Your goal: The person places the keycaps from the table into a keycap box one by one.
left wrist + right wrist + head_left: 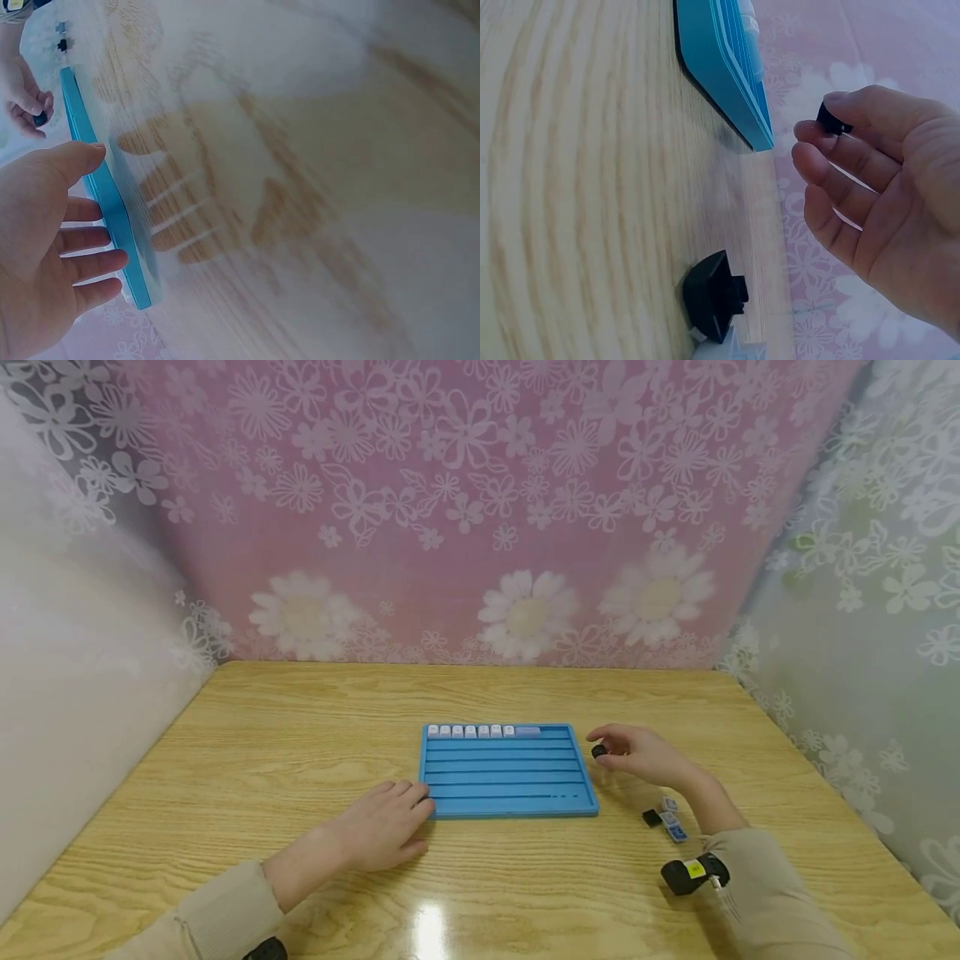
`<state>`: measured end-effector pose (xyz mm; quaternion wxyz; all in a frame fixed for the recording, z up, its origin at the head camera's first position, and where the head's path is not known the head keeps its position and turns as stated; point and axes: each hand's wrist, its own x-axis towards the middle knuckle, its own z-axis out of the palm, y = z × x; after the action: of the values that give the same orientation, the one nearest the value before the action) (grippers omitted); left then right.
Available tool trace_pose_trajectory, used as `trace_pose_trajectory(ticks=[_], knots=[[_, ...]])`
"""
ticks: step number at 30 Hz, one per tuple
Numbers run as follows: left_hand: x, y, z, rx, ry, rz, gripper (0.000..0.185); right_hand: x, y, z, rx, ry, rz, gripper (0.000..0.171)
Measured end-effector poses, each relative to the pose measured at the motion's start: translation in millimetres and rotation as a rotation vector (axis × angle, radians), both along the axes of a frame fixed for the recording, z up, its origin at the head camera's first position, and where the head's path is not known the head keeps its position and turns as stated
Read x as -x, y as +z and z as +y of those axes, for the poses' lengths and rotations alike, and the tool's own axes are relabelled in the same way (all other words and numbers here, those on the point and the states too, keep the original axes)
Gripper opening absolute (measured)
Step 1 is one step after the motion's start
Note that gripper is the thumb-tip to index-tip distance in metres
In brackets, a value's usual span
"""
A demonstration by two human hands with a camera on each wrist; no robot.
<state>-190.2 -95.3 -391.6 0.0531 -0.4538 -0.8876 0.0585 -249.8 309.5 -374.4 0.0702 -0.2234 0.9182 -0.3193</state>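
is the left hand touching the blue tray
Touching. The left wrist view shows the left hand with its fingertips against the edge of the blue tray; the head view agrees, fingers meeting the tray's near left corner.

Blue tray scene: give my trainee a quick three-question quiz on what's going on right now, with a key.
1. True or false: the right hand pinches a black keycap.
2. Where on the blue tray do the white keycaps sit?
A. far row
B. near row
C. middle row
3. Fill in: the left hand rests on the wooden table with its fingertips at the tray's near-______ corner.

Key:
1. True. The right wrist view shows the cap between thumb and fingertip.
2. A. They line the far row from its left end.
3. Left. The loose keycaps lie on the table at the tray's right.
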Motion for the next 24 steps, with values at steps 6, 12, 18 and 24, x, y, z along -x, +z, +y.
trace_pose_trajectory(ticks=[6, 12, 18, 24], knots=[[-0.1, 0.4, 0.0, -0.003, -0.001, -0.007, 0.036, -0.4, 1.9, -4.3, -0.036, 0.019, 0.021, 0.032], [-0.4, -0.6, -0.3, -0.005, -0.006, -0.003, 0.036, 1.0, 1.2, -8.8, -0.026, 0.021, 0.01, 0.028], [1.2, -2.5, -0.4, -0.022, -0.019, 0.016, 0.034, 3.4, 2.1, -13.2, 0.014, 0.013, -0.035, 0.027], [2.4, -3.7, -1.2, -0.029, -0.029, 0.032, 0.034, 3.5, 3.0, -17.5, 0.024, 0.008, -0.038, 0.029]])
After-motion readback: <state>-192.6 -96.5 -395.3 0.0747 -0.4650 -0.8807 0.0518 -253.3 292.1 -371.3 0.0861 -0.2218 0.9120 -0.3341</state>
